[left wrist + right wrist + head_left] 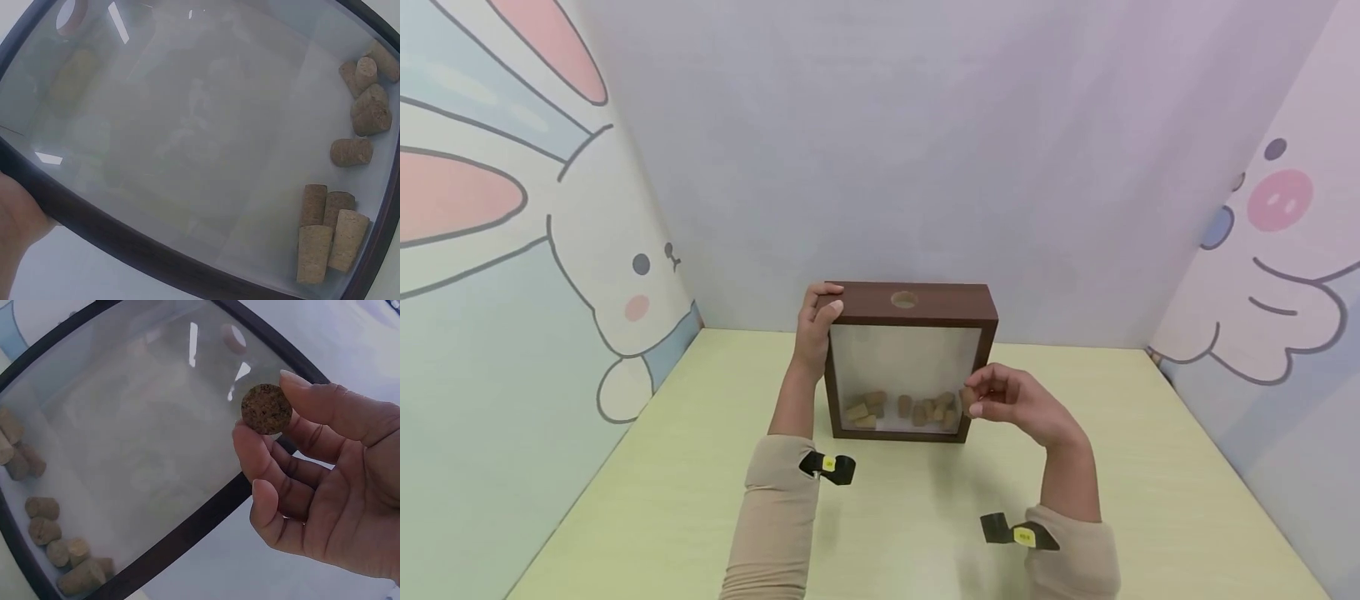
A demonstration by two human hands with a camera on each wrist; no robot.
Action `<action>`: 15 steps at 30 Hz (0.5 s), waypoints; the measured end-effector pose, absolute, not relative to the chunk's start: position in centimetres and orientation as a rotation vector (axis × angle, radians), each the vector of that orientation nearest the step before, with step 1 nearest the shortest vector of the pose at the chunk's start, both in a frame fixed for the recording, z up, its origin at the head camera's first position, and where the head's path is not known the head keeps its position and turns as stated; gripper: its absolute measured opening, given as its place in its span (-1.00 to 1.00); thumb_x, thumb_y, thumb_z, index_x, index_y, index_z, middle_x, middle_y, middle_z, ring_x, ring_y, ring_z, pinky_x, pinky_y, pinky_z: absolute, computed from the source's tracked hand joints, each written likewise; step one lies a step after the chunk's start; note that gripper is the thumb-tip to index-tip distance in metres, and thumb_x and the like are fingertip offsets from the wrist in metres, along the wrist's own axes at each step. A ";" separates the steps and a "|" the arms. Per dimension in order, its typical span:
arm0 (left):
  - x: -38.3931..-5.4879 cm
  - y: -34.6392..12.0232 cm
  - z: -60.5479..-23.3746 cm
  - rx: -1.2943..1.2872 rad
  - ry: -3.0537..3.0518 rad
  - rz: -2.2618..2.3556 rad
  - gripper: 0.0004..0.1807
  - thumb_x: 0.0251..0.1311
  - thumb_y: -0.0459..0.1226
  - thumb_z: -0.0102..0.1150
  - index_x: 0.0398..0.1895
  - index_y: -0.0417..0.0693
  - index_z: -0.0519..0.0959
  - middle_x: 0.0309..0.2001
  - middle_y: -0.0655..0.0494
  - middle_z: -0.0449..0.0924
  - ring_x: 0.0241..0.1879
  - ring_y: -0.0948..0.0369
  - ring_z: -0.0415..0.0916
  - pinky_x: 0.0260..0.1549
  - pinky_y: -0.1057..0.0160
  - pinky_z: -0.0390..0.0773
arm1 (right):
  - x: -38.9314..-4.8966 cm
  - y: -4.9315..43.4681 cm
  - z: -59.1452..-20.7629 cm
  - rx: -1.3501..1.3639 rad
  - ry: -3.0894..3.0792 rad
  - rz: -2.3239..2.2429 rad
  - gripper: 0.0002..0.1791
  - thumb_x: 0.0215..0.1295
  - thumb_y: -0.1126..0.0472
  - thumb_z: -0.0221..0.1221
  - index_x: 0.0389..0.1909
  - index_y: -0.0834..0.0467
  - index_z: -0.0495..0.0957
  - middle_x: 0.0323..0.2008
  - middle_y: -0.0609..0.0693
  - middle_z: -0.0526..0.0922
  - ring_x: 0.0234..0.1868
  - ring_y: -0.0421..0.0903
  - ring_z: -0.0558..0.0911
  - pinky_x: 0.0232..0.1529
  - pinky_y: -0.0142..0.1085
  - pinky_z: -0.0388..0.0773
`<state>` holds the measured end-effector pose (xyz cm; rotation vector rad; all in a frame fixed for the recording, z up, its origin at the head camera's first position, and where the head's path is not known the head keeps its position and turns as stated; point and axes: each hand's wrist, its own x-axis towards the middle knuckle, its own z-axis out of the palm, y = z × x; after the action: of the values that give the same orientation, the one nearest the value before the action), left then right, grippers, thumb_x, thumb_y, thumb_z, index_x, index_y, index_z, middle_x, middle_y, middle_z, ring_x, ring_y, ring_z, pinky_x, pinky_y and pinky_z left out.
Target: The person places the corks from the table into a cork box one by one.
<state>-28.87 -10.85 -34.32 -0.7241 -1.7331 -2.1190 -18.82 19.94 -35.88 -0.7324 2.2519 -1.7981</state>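
Observation:
A dark brown wooden box frame [951, 305] with a clear front stands upright on the table, a round hole [904, 299] in its top. My left hand [814, 333] grips its upper left corner. Between thumb and fingers, my right hand [1030, 407] pinches a cork [267, 409] in front of the box's right side, its round end facing the right wrist camera. Inside, several corks [351, 152] lie along the bottom, some heaped at the left and others towards the right.
The pale yellow-green table [655, 500] reaches back to a plain light wall [910, 150]. Side panels show a cartoon rabbit [602, 275] on the left and a pink-nosed cartoon animal [1247, 250] on the right. Black straps with small devices sit on both sleeves.

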 end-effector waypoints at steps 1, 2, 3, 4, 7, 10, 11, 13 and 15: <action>-28.9 -10.8 -34.3 -0.725 -1.731 -2.121 -0.66 0.14 -0.16 -0.04 -0.04 -0.10 0.34 0.08 0.08 0.23 0.02 0.17 0.20 -0.01 0.17 0.12 | -18.9 19.9 -35.4 -0.757 2.250 -1.796 -0.67 0.15 0.35 0.23 -0.09 0.37 0.41 -0.26 0.20 0.51 -0.24 -0.01 0.54 -0.15 -0.19 0.49; -28.9 -10.8 -34.3 -0.726 -1.730 -2.122 -0.66 0.15 -0.16 -0.04 -0.04 -0.10 0.34 0.07 0.09 0.24 0.01 0.17 0.21 -0.01 0.17 0.12 | -18.9 19.9 -34.9 -0.788 2.250 -1.790 -0.68 0.15 0.37 0.23 -0.10 0.37 0.41 -0.26 0.20 0.51 -0.24 -0.01 0.54 -0.17 -0.20 0.50; -28.9 -10.9 -34.3 -0.728 -1.728 -2.122 -0.66 0.14 -0.16 -0.04 -0.04 -0.09 0.35 0.07 0.08 0.24 0.00 0.17 0.22 -0.02 0.17 0.13 | -19.0 19.8 -34.4 -0.827 2.247 -1.784 -0.70 0.16 0.38 0.22 -0.11 0.38 0.41 -0.26 0.21 0.51 -0.25 0.00 0.54 -0.18 -0.21 0.50; -28.9 -10.9 -34.3 -0.729 -1.727 -2.123 -0.66 0.14 -0.16 -0.04 -0.04 -0.09 0.35 0.07 0.09 0.24 0.01 0.17 0.22 -0.01 0.17 0.13 | -19.1 19.8 -33.9 -0.867 2.242 -1.779 -0.71 0.16 0.40 0.21 -0.11 0.39 0.41 -0.27 0.22 0.51 -0.26 0.00 0.53 -0.20 -0.22 0.50; -29.0 -11.0 -34.3 -0.740 -1.718 -2.127 -0.67 0.15 -0.16 -0.04 -0.03 -0.08 0.35 0.08 0.08 0.24 0.01 0.16 0.21 0.00 0.17 0.12 | -19.4 19.6 -32.5 -0.988 2.223 -1.757 -0.74 0.17 0.44 0.18 -0.12 0.39 0.41 -0.28 0.23 0.51 -0.28 0.01 0.53 -0.24 -0.23 0.50; -29.1 -11.1 -34.3 -0.748 -1.705 -2.140 -0.68 0.16 -0.18 -0.05 -0.03 -0.08 0.35 0.09 0.07 0.23 0.03 0.15 0.20 0.02 0.17 0.11 | -19.7 19.5 -31.2 -1.095 2.188 -1.728 -0.75 0.18 0.48 0.14 -0.12 0.38 0.40 -0.32 0.22 0.49 -0.32 0.00 0.51 -0.28 -0.25 0.49; -29.1 -11.1 -34.3 -0.750 -1.705 -2.146 -0.68 0.16 -0.18 -0.05 -0.03 -0.07 0.34 0.09 0.07 0.23 0.04 0.16 0.20 0.02 0.16 0.10 | -19.8 19.4 -30.8 -1.126 2.174 -1.716 -0.76 0.19 0.49 0.13 -0.11 0.38 0.40 -0.34 0.21 0.48 -0.33 -0.01 0.49 -0.29 -0.26 0.48; -29.1 -11.1 -34.3 -0.742 -1.711 -2.154 -0.69 0.17 -0.20 -0.06 -0.02 -0.07 0.34 0.11 0.08 0.22 0.06 0.17 0.18 0.04 0.17 0.09 | -20.1 19.4 -30.1 -1.179 2.156 -1.682 -0.75 0.20 0.51 0.10 -0.10 0.38 0.40 -0.38 0.20 0.44 -0.37 -0.02 0.46 -0.34 -0.29 0.45; -29.0 -11.1 -34.2 -0.730 -1.723 -2.159 -0.70 0.18 -0.23 -0.08 -0.02 -0.09 0.34 0.11 0.08 0.21 0.06 0.18 0.18 0.03 0.17 0.09 | -20.3 19.4 -29.4 -1.213 2.154 -1.645 -0.73 0.20 0.53 0.09 -0.06 0.39 0.40 -0.39 0.19 0.43 -0.37 -0.02 0.44 -0.34 -0.30 0.44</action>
<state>-28.98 -11.06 -34.24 -0.7305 -1.7228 -2.1595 -20.27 19.43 -29.40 -1.2132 2.1539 -1.6454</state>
